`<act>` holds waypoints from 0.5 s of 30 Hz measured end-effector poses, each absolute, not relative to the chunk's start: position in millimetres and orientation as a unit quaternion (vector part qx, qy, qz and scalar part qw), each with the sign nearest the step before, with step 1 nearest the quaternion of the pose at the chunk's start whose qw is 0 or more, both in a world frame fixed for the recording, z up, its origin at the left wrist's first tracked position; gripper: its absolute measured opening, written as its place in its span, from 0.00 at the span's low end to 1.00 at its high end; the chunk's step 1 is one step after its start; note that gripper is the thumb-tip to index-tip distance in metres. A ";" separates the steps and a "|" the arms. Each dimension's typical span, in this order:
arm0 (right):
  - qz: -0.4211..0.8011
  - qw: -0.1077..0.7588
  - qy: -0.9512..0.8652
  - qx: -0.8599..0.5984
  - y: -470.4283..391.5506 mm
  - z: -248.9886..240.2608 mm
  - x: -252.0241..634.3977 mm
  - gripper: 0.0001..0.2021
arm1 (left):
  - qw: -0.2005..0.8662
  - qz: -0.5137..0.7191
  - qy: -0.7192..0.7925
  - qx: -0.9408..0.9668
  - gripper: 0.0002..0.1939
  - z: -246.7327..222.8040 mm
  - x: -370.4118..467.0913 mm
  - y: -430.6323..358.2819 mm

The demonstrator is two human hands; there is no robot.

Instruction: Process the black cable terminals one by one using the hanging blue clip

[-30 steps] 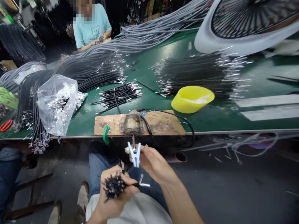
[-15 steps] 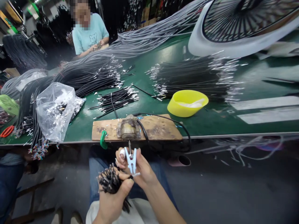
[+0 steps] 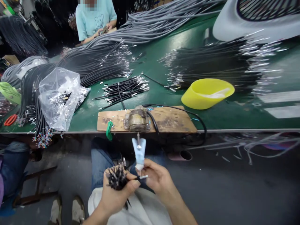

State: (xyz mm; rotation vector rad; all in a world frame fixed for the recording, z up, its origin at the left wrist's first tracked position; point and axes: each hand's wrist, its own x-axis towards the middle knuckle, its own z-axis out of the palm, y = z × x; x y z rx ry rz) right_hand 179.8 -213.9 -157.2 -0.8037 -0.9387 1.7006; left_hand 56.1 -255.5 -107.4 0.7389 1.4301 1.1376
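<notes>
My left hand (image 3: 118, 197) is closed around a bundle of short black cables (image 3: 117, 178) with bare ends pointing up. One cable's silver end (image 3: 143, 177) sticks out to the right past my left thumb. A light blue clothespin (image 3: 140, 151), slightly blurred, hangs on the metal shaft of a small motor (image 3: 137, 118). My right hand (image 3: 160, 176) is just below it, fingers curled in near its lower tip and one fingertip wrapped in white. What lies between those fingers is hidden.
The motor sits on a wooden board (image 3: 171, 120) at the table edge, beside a green clamp (image 3: 109, 130). Behind lie black cable piles (image 3: 211, 67), a yellow cup (image 3: 207, 95) and a plastic bag (image 3: 59, 100). Across the table a person (image 3: 96, 22) works; a fan (image 3: 232, 22) stands right.
My right hand has moved from around the clothespin to below its lower end. My left hand still holds the cables. The view has shifted, so the table appears higher.
</notes>
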 end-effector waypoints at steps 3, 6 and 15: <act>0.637 0.494 -0.451 -0.384 -215.6 -142.8 179.5 0.14 | 0.584 0.485 0.602 0.249 0.18 -117.2 57.3 -258.9; 0.563 0.525 -0.474 -0.428 -215.3 -140.1 174.8 0.12 | 0.619 0.485 0.584 0.201 0.24 -122.7 56.8 -261.4; 0.510 0.502 -0.558 -0.421 -217.3 -144.6 162.9 0.06 | 0.659 0.482 0.550 0.175 0.23 -112.3 49.0 -261.9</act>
